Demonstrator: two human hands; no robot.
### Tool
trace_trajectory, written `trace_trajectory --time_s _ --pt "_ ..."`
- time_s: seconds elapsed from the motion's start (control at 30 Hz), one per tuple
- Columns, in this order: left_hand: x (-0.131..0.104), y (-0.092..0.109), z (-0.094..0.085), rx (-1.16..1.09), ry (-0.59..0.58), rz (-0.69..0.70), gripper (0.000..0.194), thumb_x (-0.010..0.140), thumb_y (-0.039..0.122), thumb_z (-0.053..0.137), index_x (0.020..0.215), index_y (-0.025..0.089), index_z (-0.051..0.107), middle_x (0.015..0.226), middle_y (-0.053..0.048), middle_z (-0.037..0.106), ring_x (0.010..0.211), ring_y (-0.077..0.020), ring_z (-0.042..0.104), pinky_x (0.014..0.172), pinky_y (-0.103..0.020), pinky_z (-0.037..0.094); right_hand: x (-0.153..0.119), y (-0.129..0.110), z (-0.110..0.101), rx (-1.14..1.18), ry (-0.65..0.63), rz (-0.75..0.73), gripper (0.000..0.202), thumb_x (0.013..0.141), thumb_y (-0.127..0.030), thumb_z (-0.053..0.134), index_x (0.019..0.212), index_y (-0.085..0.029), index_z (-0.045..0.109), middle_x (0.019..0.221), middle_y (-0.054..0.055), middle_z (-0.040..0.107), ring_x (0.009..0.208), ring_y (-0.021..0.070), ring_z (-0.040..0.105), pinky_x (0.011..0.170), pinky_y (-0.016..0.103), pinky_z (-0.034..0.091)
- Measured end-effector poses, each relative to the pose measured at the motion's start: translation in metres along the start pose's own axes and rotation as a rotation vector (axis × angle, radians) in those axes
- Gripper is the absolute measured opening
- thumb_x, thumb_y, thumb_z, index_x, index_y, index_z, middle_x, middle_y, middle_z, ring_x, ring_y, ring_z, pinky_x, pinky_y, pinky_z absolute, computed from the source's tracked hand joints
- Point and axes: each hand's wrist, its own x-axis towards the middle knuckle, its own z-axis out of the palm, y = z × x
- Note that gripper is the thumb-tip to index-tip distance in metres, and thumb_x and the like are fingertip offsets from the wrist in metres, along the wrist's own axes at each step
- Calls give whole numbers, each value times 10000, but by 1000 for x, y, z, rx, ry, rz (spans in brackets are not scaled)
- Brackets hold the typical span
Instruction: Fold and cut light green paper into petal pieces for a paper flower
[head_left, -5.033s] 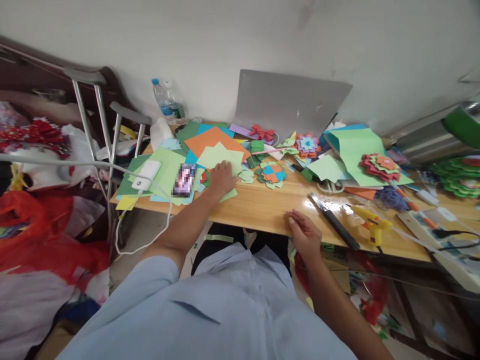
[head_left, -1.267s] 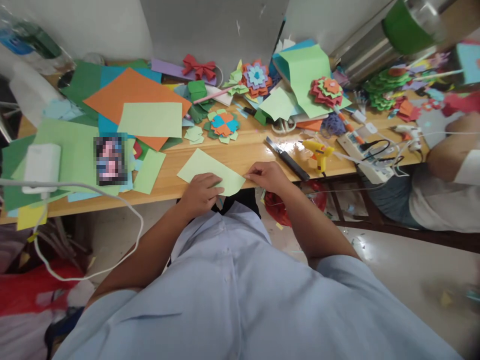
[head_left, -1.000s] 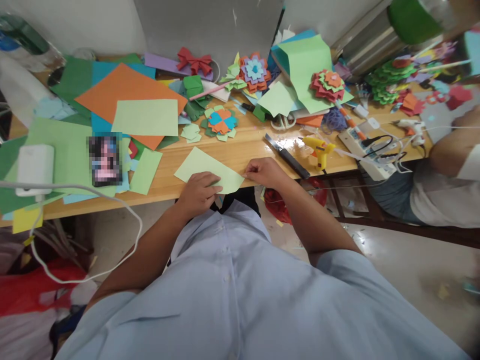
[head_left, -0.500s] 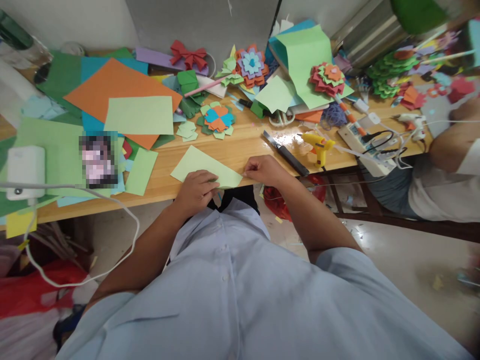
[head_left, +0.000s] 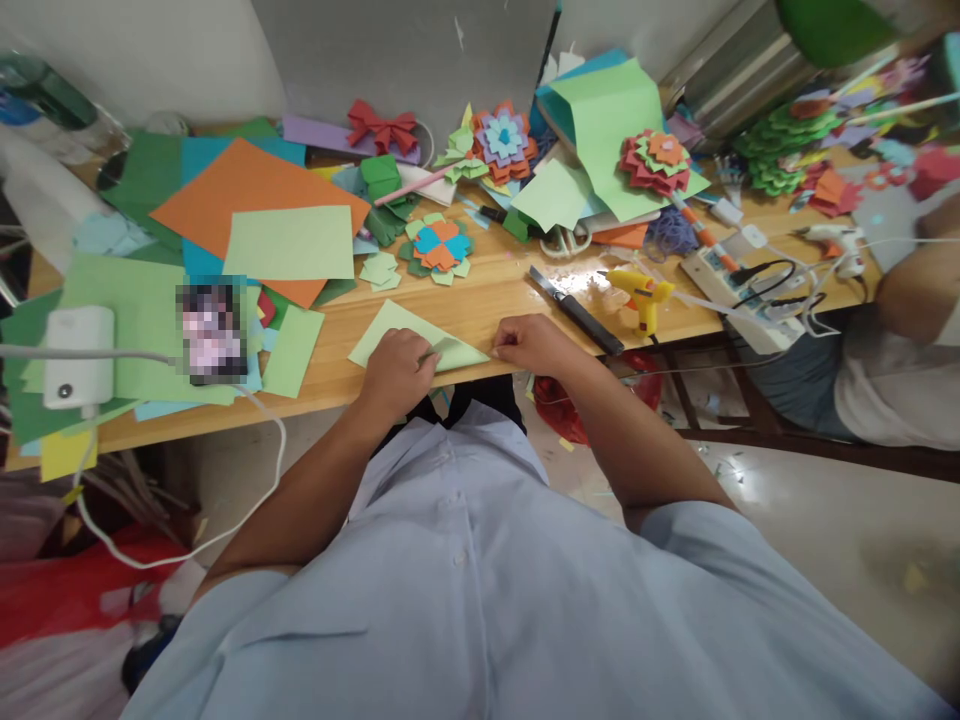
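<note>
A light green sheet of paper lies near the front edge of the wooden table, its right end tapering to a point. My left hand rests on the lower part of this sheet, fingers bent and pressed down on it; the fingertips are partly hidden. At the sheet's right tip, my right hand is closed in a pinch on the corner. A black-handled utility knife lies just beyond my right hand, with a yellow glue gun beside it.
Stacked coloured paper, a phone with a blurred screen and a white power bank occupy the left. Paper flowers and scissors lie behind. Rightward are a power strip and another person's arm.
My left hand's fingers have drawn in and bent more over the paper. My right hand stays at the paper's tip. The whole view has shifted slightly.
</note>
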Motion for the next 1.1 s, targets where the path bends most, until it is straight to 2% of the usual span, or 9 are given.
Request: trace_trajectory --time_s 0.2,0.37,0.57,0.83,0.93,1.1 --pt "4 11 -4 201 -79 -100 296 1017 355 511 868 181 698 971 -146 690 1006 -335 615 861 -467 454 0 -1 1 -7 -3 -8 126 842 -219 738 737 -214 668 745 -5 706 706 153 595 685 286 391" --pt "4 12 -2 213 -66 -137 269 1001 351 520 900 182 704 1032 -162 688 1060 -346 605 903 -475 451 0 -4 0 -10 -1 11 136 841 -201 739 729 -216 665 741 -9 706 697 149 591 672 283 384" --pt "5 9 4 224 -35 -153 242 990 346 533 892 189 689 1021 -155 681 1036 -334 610 907 -466 468 0 -3 0 -6 -3 20 121 842 -197 737 738 -217 679 752 -11 716 699 146 600 680 279 387" --pt "9 9 3 198 -35 -192 195 981 337 566 910 194 677 1037 -153 670 1043 -334 615 912 -461 482 0 1 1 6 -14 1 108 844 -227 724 747 -225 676 751 -8 715 708 156 607 675 285 382" --pt "7 9 4 170 -4 -206 182 989 330 577 1042 190 681 1072 -140 677 1065 -328 616 943 -459 480 0 3 2 1 -12 1 106 849 -249 727 756 -232 678 767 -5 723 712 162 606 679 292 381" --pt "5 9 3 149 -30 -201 354 1015 324 571 1336 204 658 1158 -125 688 1130 -317 615 972 -450 464 1 5 3 13 -16 -2 99 847 -245 722 760 -234 677 769 -10 726 705 160 605 672 290 376"
